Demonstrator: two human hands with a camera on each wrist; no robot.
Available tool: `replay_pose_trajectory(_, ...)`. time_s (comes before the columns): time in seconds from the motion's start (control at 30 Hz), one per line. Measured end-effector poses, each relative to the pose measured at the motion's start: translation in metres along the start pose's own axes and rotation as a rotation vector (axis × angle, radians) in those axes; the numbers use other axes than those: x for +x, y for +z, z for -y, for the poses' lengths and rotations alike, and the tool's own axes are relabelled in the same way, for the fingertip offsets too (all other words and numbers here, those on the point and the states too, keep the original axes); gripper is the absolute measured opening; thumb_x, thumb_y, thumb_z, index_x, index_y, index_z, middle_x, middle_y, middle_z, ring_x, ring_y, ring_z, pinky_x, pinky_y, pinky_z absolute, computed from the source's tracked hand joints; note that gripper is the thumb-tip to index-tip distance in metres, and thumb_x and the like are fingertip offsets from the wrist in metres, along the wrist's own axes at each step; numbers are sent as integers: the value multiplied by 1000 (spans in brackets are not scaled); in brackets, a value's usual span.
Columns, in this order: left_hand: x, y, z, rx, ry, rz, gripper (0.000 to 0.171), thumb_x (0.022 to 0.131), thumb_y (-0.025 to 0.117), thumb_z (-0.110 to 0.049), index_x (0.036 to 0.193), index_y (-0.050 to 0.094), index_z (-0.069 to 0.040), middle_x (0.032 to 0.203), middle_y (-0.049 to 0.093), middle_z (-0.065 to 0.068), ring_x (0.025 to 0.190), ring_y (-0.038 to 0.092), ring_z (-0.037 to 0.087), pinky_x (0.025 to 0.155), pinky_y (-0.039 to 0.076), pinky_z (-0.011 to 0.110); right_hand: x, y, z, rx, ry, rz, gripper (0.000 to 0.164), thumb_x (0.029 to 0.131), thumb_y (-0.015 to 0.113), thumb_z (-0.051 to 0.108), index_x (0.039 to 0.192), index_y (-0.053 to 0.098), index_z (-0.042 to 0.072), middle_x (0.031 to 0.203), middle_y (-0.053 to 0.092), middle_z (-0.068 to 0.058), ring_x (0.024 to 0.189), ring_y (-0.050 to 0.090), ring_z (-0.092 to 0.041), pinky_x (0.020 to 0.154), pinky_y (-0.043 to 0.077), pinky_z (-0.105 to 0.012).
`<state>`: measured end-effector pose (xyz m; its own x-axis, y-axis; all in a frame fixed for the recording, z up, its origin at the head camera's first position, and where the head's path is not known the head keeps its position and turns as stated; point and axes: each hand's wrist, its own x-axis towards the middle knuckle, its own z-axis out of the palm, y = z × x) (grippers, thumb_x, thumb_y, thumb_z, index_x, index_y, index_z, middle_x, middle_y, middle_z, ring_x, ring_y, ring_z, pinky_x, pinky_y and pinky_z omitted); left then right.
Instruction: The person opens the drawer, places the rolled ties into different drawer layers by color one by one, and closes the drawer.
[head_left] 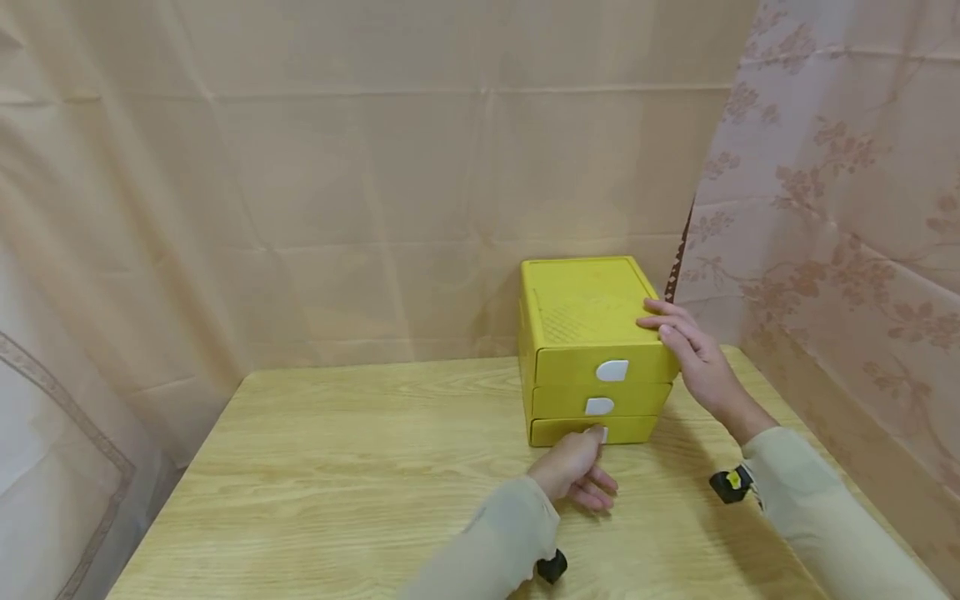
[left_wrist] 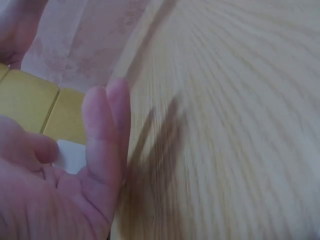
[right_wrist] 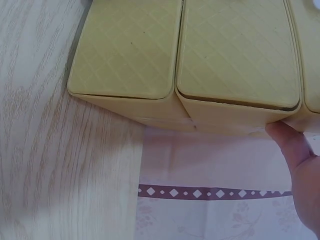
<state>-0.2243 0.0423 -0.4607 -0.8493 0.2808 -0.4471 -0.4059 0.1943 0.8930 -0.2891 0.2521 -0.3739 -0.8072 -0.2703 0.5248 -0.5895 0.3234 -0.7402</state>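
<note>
A yellow three-drawer cabinet (head_left: 592, 304) stands on the table with its drawers pushed in. Each drawer front has a white tab handle (head_left: 612, 371). At the bottom drawer (head_left: 558, 431), my left hand (head_left: 577, 467) touches the white handle with its thumb, while the other fingers (left_wrist: 102, 135) extend away from it. Part of that handle (left_wrist: 71, 157) shows beside the thumb in the left wrist view. My right hand (head_left: 697, 358) rests on the cabinet's upper right edge, its fingers over the top and its thumb (right_wrist: 287, 140) against the side.
The cabinet is on the right part of a light wood table (head_left: 360, 467), close to the beige curtain (head_left: 420, 183) behind it. A floral curtain (head_left: 847, 192) hangs along the right side. Black wrist devices (head_left: 730, 485) are at both sleeves.
</note>
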Motion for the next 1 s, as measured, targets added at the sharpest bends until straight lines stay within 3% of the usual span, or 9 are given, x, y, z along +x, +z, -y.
replay_pose_trajectory(0.13, 2, 6, 1, -18, -4, -7, 41, 106, 40, -46, 100, 53, -8, 73, 71, 16, 61, 72, 35, 47, 57, 37, -3, -1, 1, 2, -11, -17, 34, 112, 38, 14, 128, 62, -4, 155, 41, -13, 147, 27, -12, 112, 22, -15)
replay_pose_trajectory(0.4, -1, 2, 2, -55, -2, 53, 45, 107, 39, -48, 109, 52, -5, 76, 73, 17, 66, 73, 35, 44, 53, 28, -3, 1, -2, 7, -18, -42, 34, 111, 39, 14, 127, 63, -5, 154, 43, -13, 146, 29, -13, 113, 22, -18)
replay_pose_trajectory(0.77, -2, 3, 6, -96, -17, 75, 51, 107, 42, -47, 122, 54, 0, 79, 73, 17, 69, 74, 36, 46, 54, 28, -9, 0, -2, -21, -12, -49, 35, 112, 38, 15, 126, 62, -4, 154, 43, -12, 145, 29, -11, 112, 23, -15)
replay_pose_trajectory(1.0, 1, -7, 4, -104, -20, 95, 54, 106, 45, -46, 128, 52, 3, 81, 74, 17, 72, 74, 35, 46, 53, 26, -1, 2, -3, -17, 4, -18, 35, 112, 38, 19, 127, 62, -2, 157, 40, -11, 147, 28, -14, 113, 21, -19)
